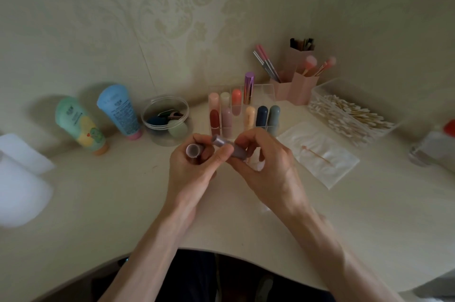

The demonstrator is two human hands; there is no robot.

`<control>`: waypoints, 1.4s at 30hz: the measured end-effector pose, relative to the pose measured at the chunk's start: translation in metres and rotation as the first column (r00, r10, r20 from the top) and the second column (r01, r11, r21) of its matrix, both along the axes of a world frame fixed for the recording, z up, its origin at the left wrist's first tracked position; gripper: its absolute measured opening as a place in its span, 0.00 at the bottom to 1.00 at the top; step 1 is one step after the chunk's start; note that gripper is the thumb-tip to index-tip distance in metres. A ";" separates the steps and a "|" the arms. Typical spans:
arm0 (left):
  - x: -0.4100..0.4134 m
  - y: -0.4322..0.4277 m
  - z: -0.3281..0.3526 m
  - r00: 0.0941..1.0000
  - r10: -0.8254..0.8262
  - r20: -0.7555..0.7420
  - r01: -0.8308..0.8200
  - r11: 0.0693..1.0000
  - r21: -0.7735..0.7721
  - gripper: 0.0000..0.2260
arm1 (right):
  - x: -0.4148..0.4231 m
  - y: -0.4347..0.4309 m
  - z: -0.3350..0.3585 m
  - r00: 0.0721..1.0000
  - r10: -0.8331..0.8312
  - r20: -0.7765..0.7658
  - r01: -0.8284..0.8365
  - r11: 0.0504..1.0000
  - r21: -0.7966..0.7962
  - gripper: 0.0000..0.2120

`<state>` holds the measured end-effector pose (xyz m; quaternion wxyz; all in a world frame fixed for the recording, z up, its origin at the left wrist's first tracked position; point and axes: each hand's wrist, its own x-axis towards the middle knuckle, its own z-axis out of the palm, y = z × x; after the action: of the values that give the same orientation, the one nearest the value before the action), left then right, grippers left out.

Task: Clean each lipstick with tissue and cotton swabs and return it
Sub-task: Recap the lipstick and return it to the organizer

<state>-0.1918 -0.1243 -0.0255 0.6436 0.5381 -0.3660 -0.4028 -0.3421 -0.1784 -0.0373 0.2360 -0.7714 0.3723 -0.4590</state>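
Cream desk (98, 203), curved front edge, set against pale patterned wallpaper. Landmark: clear lipstick rack (267, 91) at the back centre of the desk, holding capped lipsticks in several colours, with a metallic purple lipstick (249, 87) standing tallest.

Both hands are raised just in front of the rack.
- Left hand (189, 171): fingers curled around a mauve cap (192, 149), its open end facing the camera.
- Right hand (266, 171): fingers and thumb pinch the mauve lipstick tube (231, 149), which lies roughly level, its free end pointing toward the cap.
- Cap and tube are separated and just beside each other. The left thumb reaches across under the tube; I cannot tell whether it touches.

Right of the rack:
- White tissue (337, 171) lies flat on the desk, with one cotton swab (317, 154) on it, its tip tinted pink.
- Behind the tissue is a clear box (320, 91) full of swabs.
- Pink brush holders (302, 87) stand behind the rack's right end.

Left of the rack:
- Round clear tub (167, 140) holds sponges.
- Farther left a blue tube (120, 109) and a green tube (78, 126) lean back toward the wall.
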 end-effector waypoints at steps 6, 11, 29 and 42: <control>0.001 -0.003 -0.006 0.967 -0.215 -0.136 0.206 0.975 -0.080 0.21 | -0.012 -0.007 0.005 0.995 -0.091 0.039 0.092 0.996 -0.008 0.13; 0.002 -0.005 -0.011 0.992 -0.077 -0.099 0.067 0.993 -0.100 0.18 | -0.011 -0.005 0.008 0.999 -0.030 0.017 0.031 0.997 -0.064 0.14; 0.003 -0.007 -0.006 0.983 0.002 0.185 0.019 0.993 -0.116 0.17 | -0.008 -0.006 -0.001 0.999 -0.043 -0.003 0.042 0.992 -0.117 0.13; 0.005 -0.057 0.017 0.686 0.226 0.692 -0.049 0.963 -0.266 0.15 | -0.021 -0.018 -0.003 0.954 -0.290 -0.080 0.285 0.956 -0.065 0.15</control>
<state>-0.1871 -0.1814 -0.0082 0.5356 0.6012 -0.5891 -0.0674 -0.3627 -0.1969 -0.0401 0.1296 -0.7346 0.4783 -0.4635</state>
